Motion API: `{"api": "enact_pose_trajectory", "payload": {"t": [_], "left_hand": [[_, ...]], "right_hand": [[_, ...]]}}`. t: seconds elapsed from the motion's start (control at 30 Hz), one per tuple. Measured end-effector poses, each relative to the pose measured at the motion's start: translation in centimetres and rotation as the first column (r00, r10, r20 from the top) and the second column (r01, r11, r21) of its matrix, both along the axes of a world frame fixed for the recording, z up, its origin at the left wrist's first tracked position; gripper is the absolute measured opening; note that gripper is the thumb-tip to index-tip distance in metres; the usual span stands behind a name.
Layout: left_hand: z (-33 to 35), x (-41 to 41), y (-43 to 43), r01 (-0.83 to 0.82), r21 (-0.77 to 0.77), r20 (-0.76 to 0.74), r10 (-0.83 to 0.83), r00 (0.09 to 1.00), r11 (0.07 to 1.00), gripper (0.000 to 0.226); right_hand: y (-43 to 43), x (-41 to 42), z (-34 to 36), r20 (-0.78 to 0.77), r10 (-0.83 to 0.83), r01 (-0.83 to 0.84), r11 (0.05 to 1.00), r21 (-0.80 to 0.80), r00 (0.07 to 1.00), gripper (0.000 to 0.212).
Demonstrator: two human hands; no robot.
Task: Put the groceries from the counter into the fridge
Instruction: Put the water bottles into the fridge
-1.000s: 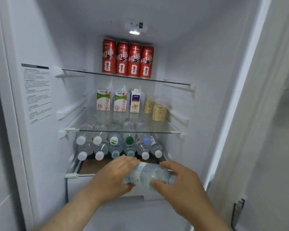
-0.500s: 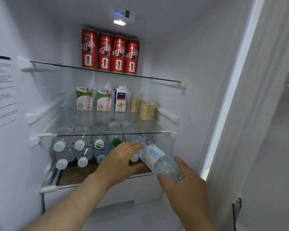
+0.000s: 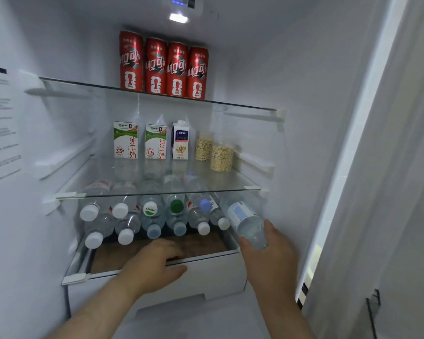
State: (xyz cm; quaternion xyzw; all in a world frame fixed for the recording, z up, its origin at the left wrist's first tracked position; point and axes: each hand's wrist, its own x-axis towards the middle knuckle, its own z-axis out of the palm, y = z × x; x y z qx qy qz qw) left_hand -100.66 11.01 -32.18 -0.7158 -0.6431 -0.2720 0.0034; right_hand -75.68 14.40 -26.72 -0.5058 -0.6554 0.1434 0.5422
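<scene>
Two hands at fridge (image 3: 304, 94); right hand (image 3: 269, 258) fingers wrapped round water bottle (image 3: 245, 220), angled at right end of stacked bottles (image 3: 152, 216) on lowest shelf (image 3: 103, 272); left hand (image 3: 154, 263) fingers loosely curled, holding nothing.

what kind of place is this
The inside of an open fridge, probably a household one. Its glass shelves carry red cans, milk cartons and stacked water bottles, a light glows at the top, and the right hand holds one more bottle.
</scene>
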Motion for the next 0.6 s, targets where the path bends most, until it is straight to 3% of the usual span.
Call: {"api": "enact_pose_trajectory", "payload": {"t": [0.17,0.37,0.5,0.6], "left_hand": [[-0.1,-0.4,0.6,0.037,-0.029,0.095,-0.034,0.995,0.999,0.040],[-0.4,-0.6,0.7,0.041,-0.039,0.092,-0.037,0.995,0.998,0.033],[-0.7,-0.7,1.0,0.046,-0.038,0.079,-0.043,0.996,0.998,0.023],[-0.8,-0.9,1.2,0.057,-0.022,0.046,-0.056,0.997,0.998,0.020]], "right_hand": [[2.2,-1.6,-0.4,0.007,0.006,-0.006,0.999,-0.036,1.000,0.057],[4.8,-3.0,-0.9,-0.047,0.007,-0.009,0.999,-0.048,0.999,0.036],[5.9,-4.3,-0.7,0.007,0.013,-0.013,0.997,-0.082,1.000,0.060],[6.7,-4.9,-0.7,0.052,0.076,-0.071,0.993,-0.094,0.996,0.063]]}}
